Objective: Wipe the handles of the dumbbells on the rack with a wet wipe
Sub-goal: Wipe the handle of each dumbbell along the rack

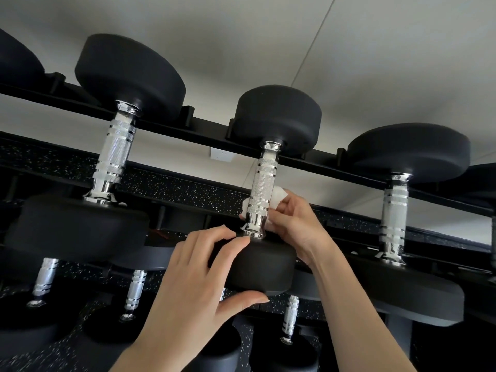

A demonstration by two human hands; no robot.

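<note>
Black dumbbells with knurled chrome handles lie across the top shelf of a black rack [204, 130]. The middle dumbbell's handle [262, 181] has a white wet wipe [279, 196] wrapped round its lower part from behind. My right hand [298, 224] holds that wipe against the handle near the lower collar. My left hand [198, 280] grips the near black head [265, 269] of the same dumbbell, fingers on top and thumb underneath. A larger dumbbell's handle [114, 154] stands to the left and another handle [393, 218] to the right.
A lower shelf holds more dumbbells, their chrome handles [135, 289] showing below my hands. A white wall socket [221, 155] sits behind the rack. Black speckled flooring lies behind and under the shelves.
</note>
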